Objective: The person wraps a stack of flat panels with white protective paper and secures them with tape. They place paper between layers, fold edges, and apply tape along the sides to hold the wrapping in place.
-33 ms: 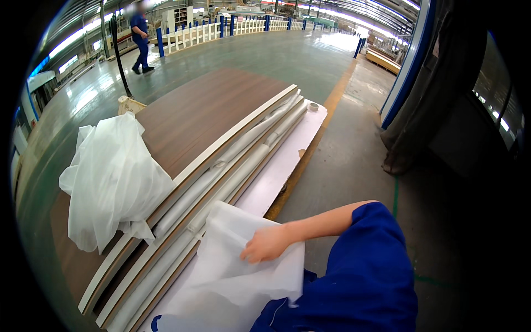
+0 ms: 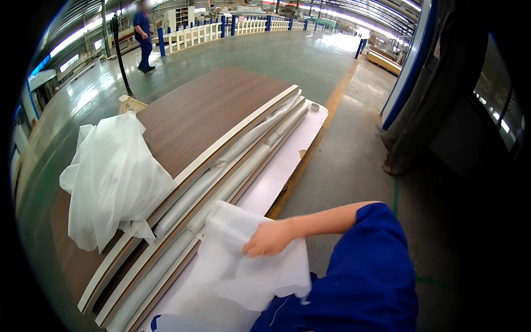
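Note:
My right hand (image 2: 269, 238) is closed on a thin white translucent packing sheet (image 2: 227, 265), its fingers curled into the material. The sheet drapes over the near end of the panel stack and hangs toward my body. My left hand does not show; only a small patch of blue cloth appears beside the sheet at the lower edge. Left of the sheet lie long panels with pale edges (image 2: 221, 152), white wrapping bunched between them. Atop the wide brown wood-grain panel (image 2: 204, 105) rests a crumpled heap of similar white sheeting (image 2: 113, 182).
A pale board (image 2: 260, 191) sticks out under the stack on the right, a small roll (image 2: 315, 107) at its far end. A dark curtain (image 2: 420, 110) hangs at the right. Far left, a person in blue (image 2: 143, 36) walks near a white fence (image 2: 193, 37).
My right hand has shifted slightly up and to the right, and the sheet's near corner has swung right with it. The distant person has moved a little right.

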